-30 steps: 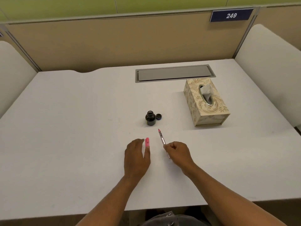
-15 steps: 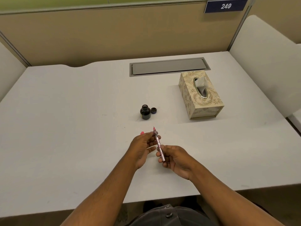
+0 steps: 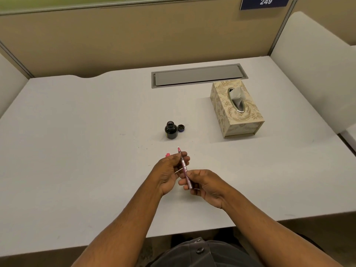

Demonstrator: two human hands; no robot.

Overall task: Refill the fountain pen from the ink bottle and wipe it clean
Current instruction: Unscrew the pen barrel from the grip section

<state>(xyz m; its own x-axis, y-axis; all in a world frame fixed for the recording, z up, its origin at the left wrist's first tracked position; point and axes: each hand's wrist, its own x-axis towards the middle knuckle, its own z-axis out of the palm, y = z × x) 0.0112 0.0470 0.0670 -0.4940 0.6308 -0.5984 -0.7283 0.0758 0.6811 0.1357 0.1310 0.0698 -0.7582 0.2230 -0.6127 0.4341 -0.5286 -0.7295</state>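
Nearest me, I see both hands meeting over the white desk (image 3: 77, 151) on one slim pink-and-silver fountain pen (image 3: 184, 168). My right hand (image 3: 207, 185) curls around the pen's rear barrel; my left hand (image 3: 169, 170) pinches its upper section, with the nib pointing toward 12 o'clock. A bright pink pen cap (image 3: 167, 155) peeks out behind the left fingers, mostly hidden, and I can't tell whether it is held or lying on the desk. Print on the barrel is too small to read.

Further toward 12 o'clock stands one small dark glass ink bottle (image 3: 170, 130), open, with its single dark round lid (image 3: 181, 128) just beside it at 3 o'clock. At 2 o'clock sits one cream floral-patterned tissue box (image 3: 237, 110), a tissue poking from its oval slot. Beyond lies a grey metal cable hatch (image 3: 198, 75). On the beige partition, a blue number plate (image 3: 264, 2) reads "249", its top edge cut off.
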